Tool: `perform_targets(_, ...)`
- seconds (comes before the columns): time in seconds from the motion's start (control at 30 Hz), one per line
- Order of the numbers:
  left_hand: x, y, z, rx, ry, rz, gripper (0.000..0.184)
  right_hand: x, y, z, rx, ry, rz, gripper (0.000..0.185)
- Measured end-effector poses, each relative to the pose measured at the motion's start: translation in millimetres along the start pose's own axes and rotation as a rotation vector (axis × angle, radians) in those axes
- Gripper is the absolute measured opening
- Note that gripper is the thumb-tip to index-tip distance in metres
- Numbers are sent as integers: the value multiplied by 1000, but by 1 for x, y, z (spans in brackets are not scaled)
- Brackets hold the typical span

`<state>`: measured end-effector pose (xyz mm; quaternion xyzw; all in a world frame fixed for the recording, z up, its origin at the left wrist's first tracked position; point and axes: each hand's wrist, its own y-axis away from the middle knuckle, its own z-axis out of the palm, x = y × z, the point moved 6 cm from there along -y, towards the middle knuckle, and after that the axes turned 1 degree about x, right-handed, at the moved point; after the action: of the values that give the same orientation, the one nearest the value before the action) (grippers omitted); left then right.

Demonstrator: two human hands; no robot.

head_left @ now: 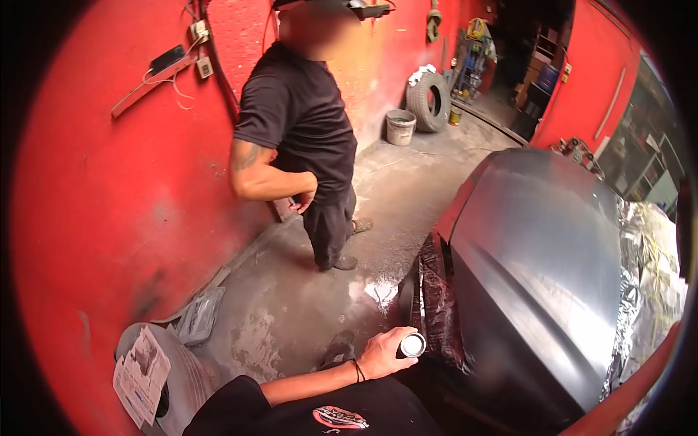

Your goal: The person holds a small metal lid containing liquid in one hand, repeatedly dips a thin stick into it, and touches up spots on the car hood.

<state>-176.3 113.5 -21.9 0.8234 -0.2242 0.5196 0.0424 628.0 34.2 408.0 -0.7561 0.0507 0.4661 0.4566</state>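
Observation:
My left hand (pixel 387 354) is wrapped round a small dark can (pixel 412 345) with a pale, round end facing up. I cannot tell whether that end is a lid, a base or the contents. The can is close to the near edge of a grey car hood (pixel 538 240), apart from it. Along the right edge my right forearm (pixel 647 378) reaches over the far side of the hood. Its hand lies outside the view.
A person in dark clothes (pixel 298 123) stands by the red wall (pixel 131 189). Shiny masking film (pixel 647 269) borders the hood. A bucket (pixel 400 127) and a tyre (pixel 427 103) stand at the back. Newspaper (pixel 143 378) lies on a grey container (pixel 189 356) at lower left.

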Motion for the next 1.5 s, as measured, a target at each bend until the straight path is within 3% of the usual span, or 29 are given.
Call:
perform_targets(0.13, -4, 12, -1, 83, -20, 11, 75, 39, -77, -13, -107, -44, -52, 59)
perform_targets(0.2, -4, 17, -2, 121, -18, 22, 75, 60, -56, 37, -62, -43, 25, 58)
perform_targets(0.27, -1, 20, -3, 118, -24, -12, 74, 56, 3, 122, 13, -25, 150, 51)
perform_targets(0.4, 4, 26, -2, 133, -36, -39, 74, 23, 182, 271, -129, -81, 313, 36)
perform_targets(0.47, 4, 25, 3, 133, -43, -35, 74, 40, 261, 307, -256, -70, 344, 26)
perform_targets(0.53, 6, 20, 5, 115, -41, -47, 73, 50, 336, 340, -268, -68, 530, 14)
perform_targets(0.63, 15, 8, 7, 73, 29, -105, 74, 64, 424, 371, -329, -62, 521, 11)
perform_targets(0.73, 32, -19, 2, 89, 51, -29, 74, 25, 463, 401, -365, 72, 520, 12)
perform_targets(0.8, 32, -39, 8, 89, 88, 6, 70, -6, 467, 417, -409, 188, 518, 13)
perform_targets(0.9, 32, -81, 10, 83, 37, 74, 74, -42, 448, 446, -393, 352, 88, 13)
perform_targets(1.23, 19, -179, 32, -42, 101, 206, 71, -28, 401, 515, -473, 715, -52, 18)
perform_targets(1.5, 9, -234, 28, -160, 135, 235, 71, -6, 378, 550, -439, 847, -4, 17)
